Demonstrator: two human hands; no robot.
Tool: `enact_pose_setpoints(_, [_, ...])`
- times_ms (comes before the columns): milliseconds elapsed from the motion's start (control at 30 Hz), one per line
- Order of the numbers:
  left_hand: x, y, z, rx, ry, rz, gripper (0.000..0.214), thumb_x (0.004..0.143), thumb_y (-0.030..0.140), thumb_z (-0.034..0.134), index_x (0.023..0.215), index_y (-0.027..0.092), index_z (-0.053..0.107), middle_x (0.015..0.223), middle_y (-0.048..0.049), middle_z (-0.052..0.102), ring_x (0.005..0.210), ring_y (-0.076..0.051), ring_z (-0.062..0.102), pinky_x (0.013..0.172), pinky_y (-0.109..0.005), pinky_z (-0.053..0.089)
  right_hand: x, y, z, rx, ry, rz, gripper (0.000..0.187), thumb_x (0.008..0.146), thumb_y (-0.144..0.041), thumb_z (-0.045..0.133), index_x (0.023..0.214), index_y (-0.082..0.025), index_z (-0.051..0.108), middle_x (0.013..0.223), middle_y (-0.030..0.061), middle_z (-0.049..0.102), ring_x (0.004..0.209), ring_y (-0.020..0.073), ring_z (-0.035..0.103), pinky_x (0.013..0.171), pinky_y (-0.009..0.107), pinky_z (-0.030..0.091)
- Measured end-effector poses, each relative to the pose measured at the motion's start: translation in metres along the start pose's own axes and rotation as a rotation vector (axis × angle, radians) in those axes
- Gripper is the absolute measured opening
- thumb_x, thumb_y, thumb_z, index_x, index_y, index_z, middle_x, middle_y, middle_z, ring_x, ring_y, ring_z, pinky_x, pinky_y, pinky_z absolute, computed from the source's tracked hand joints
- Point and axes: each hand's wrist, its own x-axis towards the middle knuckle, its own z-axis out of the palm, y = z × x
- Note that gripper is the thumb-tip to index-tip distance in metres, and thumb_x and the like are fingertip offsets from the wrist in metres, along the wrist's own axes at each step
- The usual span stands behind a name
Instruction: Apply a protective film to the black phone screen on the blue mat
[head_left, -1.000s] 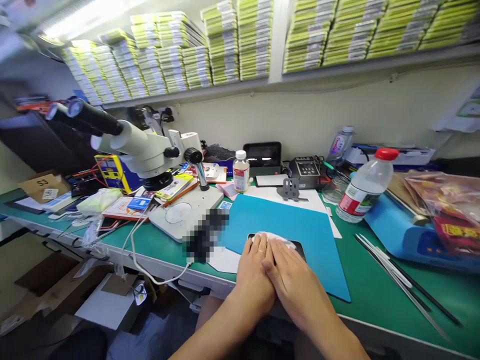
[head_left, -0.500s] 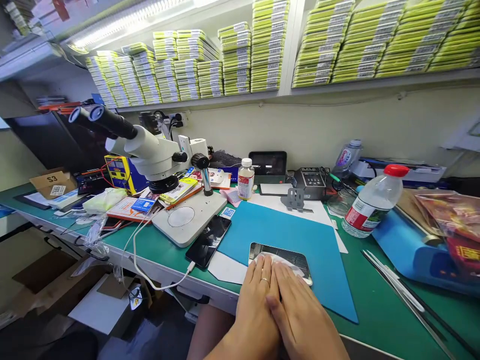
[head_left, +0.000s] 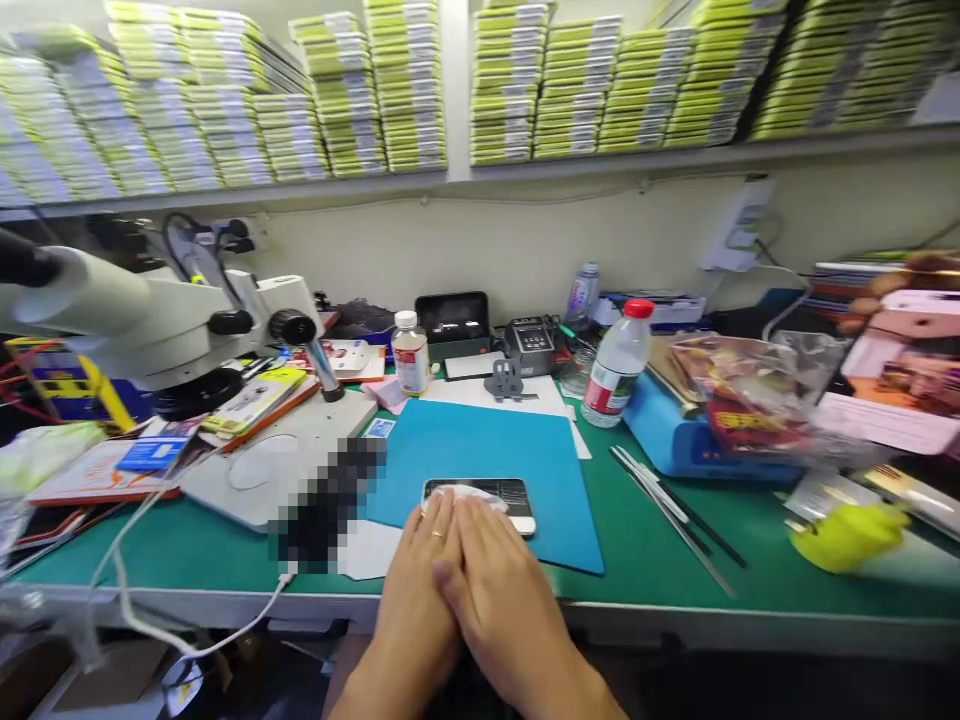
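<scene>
My left hand (head_left: 416,590) and my right hand (head_left: 491,590) lie side by side, fingers stretched flat and pressed together, on a white cloth (head_left: 463,493). The cloth covers part of a phone (head_left: 510,497) that lies screen-up on a blue mat (head_left: 480,455) on the green bench. The fingertips of both hands press the cloth onto the phone's near end. A ring shows on my left hand.
A microscope (head_left: 150,320) on a white base stands at the left, with a charging phone (head_left: 326,505) next to it. A small bottle (head_left: 410,352), a water bottle (head_left: 615,362), metal tweezers (head_left: 660,500), a blue device (head_left: 675,430) and a yellow object (head_left: 847,530) lie around. Shelves of yellow-green boxes (head_left: 390,90) run above.
The view has swung to the right and pulled back, bringing the bench's right side in. Both hands stay flat on the cloth over the phone.
</scene>
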Motion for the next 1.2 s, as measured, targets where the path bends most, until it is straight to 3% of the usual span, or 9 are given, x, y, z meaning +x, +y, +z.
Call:
enact_pose_setpoints(133, [0.008, -0.009, 0.0, 0.038, 0.025, 0.015, 0.052, 0.088, 0.015, 0.042, 0.137, 0.016, 0.06, 0.142, -0.0112, 0.06, 0.131, -0.028, 0.056, 0.108, -0.046, 0.045, 0.013, -0.002, -0.002, 0.037, -0.027, 0.073, 0.058, 0.104, -0.042, 0.033, 0.144, -0.004, 0.05, 0.148, 0.0168, 0.052, 0.138, 0.03, 0.049, 0.118, 0.049, 0.037])
enact_pose_setpoints(367, [-0.024, -0.009, 0.005, 0.117, 0.152, 0.137, 0.055, 0.087, 0.015, 0.039, 0.14, 0.012, 0.055, 0.143, -0.0129, 0.059, 0.132, -0.025, 0.055, 0.106, -0.041, 0.046, -0.017, -0.013, 0.002, 0.042, -0.003, 0.008, 0.068, 0.101, -0.052, 0.038, 0.146, -0.003, 0.047, 0.151, 0.0186, 0.047, 0.139, 0.034, 0.046, 0.117, 0.048, 0.039])
enact_pose_setpoints(533, [0.006, -0.02, 0.008, 0.096, 0.053, 0.101, 0.053, 0.088, 0.017, 0.042, 0.139, 0.01, 0.057, 0.141, -0.0157, 0.06, 0.131, -0.03, 0.056, 0.106, -0.047, 0.046, 0.014, -0.001, 0.007, 0.048, 0.032, 0.046, 0.06, 0.104, -0.045, 0.032, 0.144, -0.004, 0.05, 0.146, 0.0185, 0.055, 0.136, 0.0307, 0.051, 0.118, 0.048, 0.037])
enact_pose_setpoints(600, [0.007, -0.022, 0.008, 0.088, 0.046, 0.097, 0.053, 0.089, 0.017, 0.042, 0.14, 0.01, 0.055, 0.142, -0.0158, 0.059, 0.132, -0.03, 0.056, 0.106, -0.046, 0.046, 0.017, -0.001, 0.008, 0.041, 0.033, 0.052, 0.061, 0.104, -0.046, 0.033, 0.144, -0.003, 0.05, 0.146, 0.019, 0.055, 0.136, 0.0312, 0.051, 0.118, 0.048, 0.037])
enact_pose_setpoints(700, [-0.018, -0.018, 0.01, 0.068, 0.082, 0.086, 0.06, 0.089, 0.017, 0.042, 0.149, 0.013, 0.043, 0.148, -0.0145, 0.053, 0.137, -0.027, 0.051, 0.108, -0.043, 0.044, -0.003, -0.008, 0.013, 0.053, 0.066, 0.002, 0.065, 0.102, -0.05, 0.037, 0.146, -0.004, 0.047, 0.149, 0.0189, 0.051, 0.138, 0.032, 0.047, 0.119, 0.047, 0.035])
enact_pose_setpoints(800, [-0.041, -0.017, 0.013, 0.039, 0.097, 0.082, 0.071, 0.091, 0.018, 0.041, 0.159, 0.015, 0.022, 0.156, -0.0129, 0.045, 0.143, -0.025, 0.043, 0.112, -0.042, 0.041, -0.022, -0.015, 0.018, 0.104, 0.109, -0.03, 0.07, 0.1, -0.056, 0.041, 0.148, -0.006, 0.045, 0.152, 0.0167, 0.048, 0.141, 0.0307, 0.043, 0.121, 0.044, 0.033])
enact_pose_setpoints(867, [-0.039, -0.021, 0.014, 0.016, 0.081, 0.076, 0.073, 0.093, 0.02, 0.041, 0.16, 0.015, 0.014, 0.156, -0.0142, 0.043, 0.143, -0.026, 0.043, 0.112, -0.044, 0.041, -0.017, -0.016, 0.019, 0.128, 0.099, -0.003, 0.069, 0.101, -0.056, 0.039, 0.148, -0.006, 0.046, 0.151, 0.0165, 0.049, 0.141, 0.03, 0.044, 0.121, 0.044, 0.032])
enact_pose_setpoints(1033, [-0.012, -0.031, 0.014, -0.036, 0.039, 0.079, 0.067, 0.097, 0.019, 0.035, 0.16, 0.014, 0.013, 0.152, -0.0167, 0.048, 0.14, -0.027, 0.047, 0.109, -0.046, 0.044, 0.011, -0.01, 0.011, 0.11, 0.024, 0.042, 0.067, 0.102, -0.053, 0.036, 0.144, -0.003, 0.05, 0.146, 0.0204, 0.055, 0.137, 0.0315, 0.049, 0.119, 0.049, 0.034])
enact_pose_setpoints(1200, [-0.038, -0.021, 0.007, -0.059, 0.069, 0.069, 0.07, 0.096, 0.021, 0.038, 0.161, 0.017, 0.011, 0.155, -0.0139, 0.044, 0.143, -0.025, 0.044, 0.109, -0.043, 0.046, -0.02, -0.02, 0.012, 0.104, 0.054, 0.008, 0.072, 0.1, -0.058, 0.04, 0.149, -0.006, 0.044, 0.154, 0.0172, 0.045, 0.142, 0.0319, 0.042, 0.12, 0.046, 0.034])
